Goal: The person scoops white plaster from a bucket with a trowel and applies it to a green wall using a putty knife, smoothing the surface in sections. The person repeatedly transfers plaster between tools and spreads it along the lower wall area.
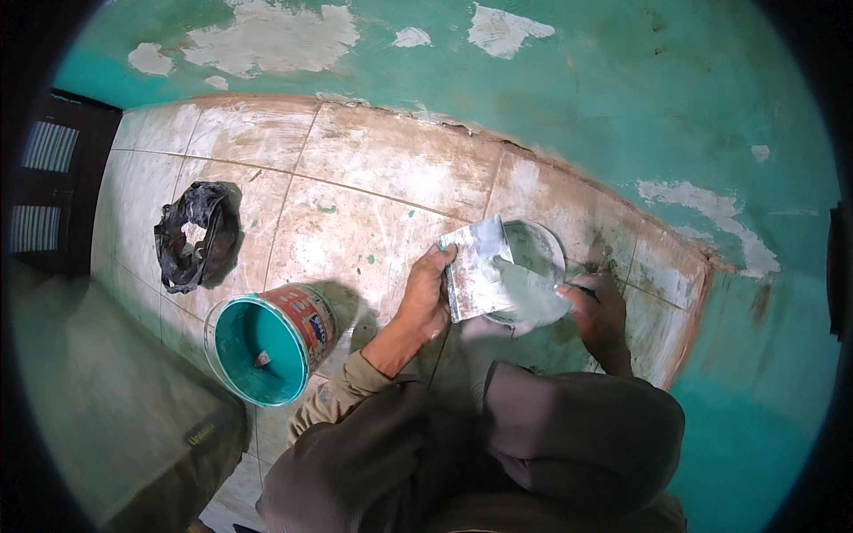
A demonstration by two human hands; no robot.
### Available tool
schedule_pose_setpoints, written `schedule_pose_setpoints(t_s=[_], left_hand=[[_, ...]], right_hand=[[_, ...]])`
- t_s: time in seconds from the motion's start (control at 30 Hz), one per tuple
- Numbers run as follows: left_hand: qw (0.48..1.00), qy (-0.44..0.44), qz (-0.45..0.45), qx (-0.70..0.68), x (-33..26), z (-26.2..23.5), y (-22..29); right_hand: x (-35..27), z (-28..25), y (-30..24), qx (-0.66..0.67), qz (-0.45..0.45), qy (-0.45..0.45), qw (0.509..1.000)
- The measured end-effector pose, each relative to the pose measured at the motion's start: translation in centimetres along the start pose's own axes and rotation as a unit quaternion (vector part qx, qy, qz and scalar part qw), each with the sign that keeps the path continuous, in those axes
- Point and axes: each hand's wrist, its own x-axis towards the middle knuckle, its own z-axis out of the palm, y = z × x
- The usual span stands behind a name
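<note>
Left hand (pixel 425 298) grips a thin, stiff metal scraper (pixel 475 266) by its edge; right hand (pixel 600 311) steadies the light, putty-slick lid (pixel 533 275) at its rim.

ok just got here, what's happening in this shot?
A person crouches on a tiled floor by a teal wall with bare patches. The left hand holds a flat metal scraper blade smeared with pale filler over a small round container, which the right hand grips at its edge. An open paint bucket, teal inside, sits to their left, with a crumpled black plastic bag beyond it.
</note>
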Motion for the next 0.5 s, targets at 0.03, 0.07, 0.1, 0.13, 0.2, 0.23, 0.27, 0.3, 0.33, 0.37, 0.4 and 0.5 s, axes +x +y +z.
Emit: schedule_pose_setpoints(t_s=[0.03, 0.07, 0.1, 0.13, 0.2, 0.23, 0.27, 0.3, 0.33, 0.37, 0.4, 0.5], left_hand=[[1.0, -0.019, 0.013, -0.004, -0.2, 0.6, 0.5], [0.999, -0.032, 0.03, -0.004, -0.7, 1.0, 1.2], [0.999, -0.015, 0.047, 0.006, -1.2, 1.4, 1.7], [0.998, -0.016, 0.063, 0.014, -1.6, 1.9, 2.2], [0.995, -0.017, 0.091, 0.031, -2.5, 2.6, 2.6], [0.993, -0.017, 0.109, 0.03, -2.6, 2.5, 2.5], [0.991, -0.016, 0.13, 0.03, -2.7, 2.3, 2.3], [0.988, -0.016, 0.151, 0.029, -2.7, 2.2, 2.3], [0.986, -0.014, 0.164, 0.033, -2.8, 2.2, 2.5], [0.984, -0.017, 0.172, 0.034, -2.8, 2.4, 2.6], [0.983, -0.021, 0.179, 0.035, -2.7, 2.6, 2.7], [0.982, -0.012, 0.185, 0.039, -2.4, 2.2, 2.9]], right_hand=[[0.3, -0.3, -0.7, -0.038, -0.043, 0.035, 0.998], [0.4, -0.2, -0.7, -0.038, -0.056, 0.05, 0.996], [0.4, 0.1, -0.5, -0.038, -0.069, 0.064, 0.995], [0.6, 0.3, -0.3, -0.037, -0.082, 0.079, 0.993], [0.8, 0.3, -0.2, -0.048, -0.079, 0.079, 0.993], [0.9, 0.2, 0.0, -0.054, -0.077, 0.079, 0.992], [0.9, 0.3, 0.4, -0.065, -0.071, 0.074, 0.993], [0.8, 0.5, 1.0, -0.077, -0.064, 0.071, 0.992], [0.5, 0.7, 1.6, -0.09, -0.056, 0.067, 0.992], [-0.2, 0.8, 2.4, -0.069, -0.028, 0.069, 0.995], [-1.1, 0.9, 3.3, -0.049, 0.002, 0.072, 0.996], [-1.4, 0.5, 2.0, 0.072, 0.103, 0.077, 0.989]])
